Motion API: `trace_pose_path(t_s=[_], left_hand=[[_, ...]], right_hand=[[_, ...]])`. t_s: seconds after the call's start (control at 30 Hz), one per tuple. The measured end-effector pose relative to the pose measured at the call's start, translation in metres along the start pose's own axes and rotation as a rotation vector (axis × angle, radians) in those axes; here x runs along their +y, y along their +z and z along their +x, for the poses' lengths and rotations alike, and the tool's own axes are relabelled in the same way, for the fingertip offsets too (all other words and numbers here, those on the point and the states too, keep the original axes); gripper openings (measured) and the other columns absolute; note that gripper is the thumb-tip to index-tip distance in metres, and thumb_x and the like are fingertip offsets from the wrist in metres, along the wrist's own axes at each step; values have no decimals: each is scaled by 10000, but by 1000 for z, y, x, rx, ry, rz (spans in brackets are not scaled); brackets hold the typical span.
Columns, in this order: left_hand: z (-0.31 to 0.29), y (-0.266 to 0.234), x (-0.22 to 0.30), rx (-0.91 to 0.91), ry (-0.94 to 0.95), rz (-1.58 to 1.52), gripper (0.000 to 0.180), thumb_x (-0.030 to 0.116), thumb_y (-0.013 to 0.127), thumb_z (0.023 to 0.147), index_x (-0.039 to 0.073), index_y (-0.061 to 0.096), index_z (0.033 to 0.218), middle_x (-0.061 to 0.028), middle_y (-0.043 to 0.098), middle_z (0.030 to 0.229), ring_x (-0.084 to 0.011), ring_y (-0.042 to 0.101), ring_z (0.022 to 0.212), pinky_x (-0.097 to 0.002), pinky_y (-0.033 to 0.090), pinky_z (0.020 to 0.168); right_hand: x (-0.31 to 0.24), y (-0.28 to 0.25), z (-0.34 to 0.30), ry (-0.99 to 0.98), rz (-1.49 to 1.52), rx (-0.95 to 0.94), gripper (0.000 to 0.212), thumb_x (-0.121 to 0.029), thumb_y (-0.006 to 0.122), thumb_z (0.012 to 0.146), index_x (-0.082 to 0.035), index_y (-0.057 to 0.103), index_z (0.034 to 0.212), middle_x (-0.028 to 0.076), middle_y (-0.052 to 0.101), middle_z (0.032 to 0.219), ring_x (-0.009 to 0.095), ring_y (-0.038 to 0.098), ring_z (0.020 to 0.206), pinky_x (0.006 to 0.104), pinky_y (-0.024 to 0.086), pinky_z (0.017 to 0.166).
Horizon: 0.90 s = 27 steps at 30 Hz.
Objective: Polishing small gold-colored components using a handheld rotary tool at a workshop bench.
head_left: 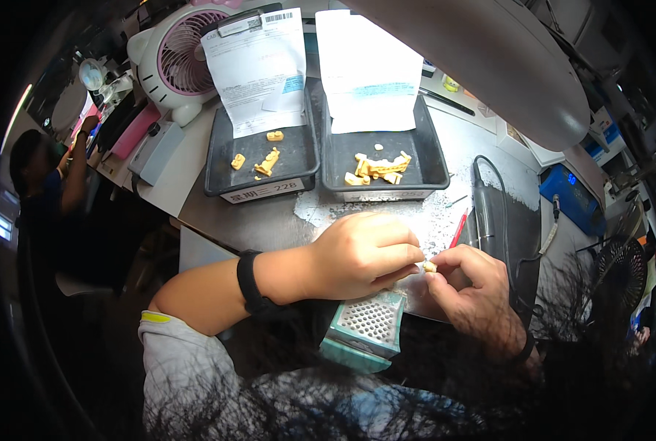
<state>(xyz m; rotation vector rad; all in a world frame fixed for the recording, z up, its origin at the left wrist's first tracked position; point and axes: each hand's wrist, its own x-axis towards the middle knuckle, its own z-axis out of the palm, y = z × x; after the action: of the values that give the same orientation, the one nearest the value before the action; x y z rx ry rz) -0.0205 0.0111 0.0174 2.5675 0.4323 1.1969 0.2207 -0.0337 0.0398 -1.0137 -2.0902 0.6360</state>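
A small cream-yellow piece, tooth-like in shape (430,267), is pinched between the thumb and fingers of my right hand (475,287). From the left, my left hand (368,253) meets it with fingers bent and closed, its fingertips by the piece; whether they grip anything is hidden. Just under my left hand stands a pale green box with a white perforated top (371,321). Beyond the hands, yellow model pieces (378,167) lie in the right black tray (425,158), and several smaller yellow pieces (268,162) are in the left black tray (298,151).
Printed sheets (258,81) rise from both trays. A dark cylindrical handpiece with a cord (484,213) and a red pencil (458,229) lie right of my hands. Farther right sits a blue control unit (574,198). A lamp head (504,66) hangs overhead. Another person (37,169) sits far left.
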Motion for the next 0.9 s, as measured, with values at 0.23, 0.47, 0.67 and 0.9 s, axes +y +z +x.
trace_pose_path(t_s=[0.23,0.47,0.67,0.9], left_hand=[[3,-4,5,13,-66,141,285,83,825,810,18,711,1063,-107,711,1032,-302,685,896,-405,577,760],[7,-18,6,61,-141,772,195,101,699,838,36,678,1021,-130,664,1148,-288,644,986,-364,560,798],[12,-25,7,-32,-298,809,241,34,659,821,18,684,1060,-107,641,1041,-284,654,965,-377,557,785],[18,-22,-20,53,-197,542,265,-20,676,858,-18,703,1122,-146,690,1155,-338,671,1069,-419,568,916]], right_hand=[[8,1,-1,32,-88,59,116,5,765,853,11,693,944,133,701,818,215,708,680,317,564,620],[6,-2,-2,70,-67,87,85,-5,745,870,13,693,934,126,705,828,198,719,697,302,582,631],[3,-2,-2,71,-40,71,88,-5,741,874,13,685,940,126,701,828,194,731,709,304,600,637],[4,0,-3,35,-41,81,90,-4,734,859,13,686,932,137,703,825,214,734,706,316,600,627]])
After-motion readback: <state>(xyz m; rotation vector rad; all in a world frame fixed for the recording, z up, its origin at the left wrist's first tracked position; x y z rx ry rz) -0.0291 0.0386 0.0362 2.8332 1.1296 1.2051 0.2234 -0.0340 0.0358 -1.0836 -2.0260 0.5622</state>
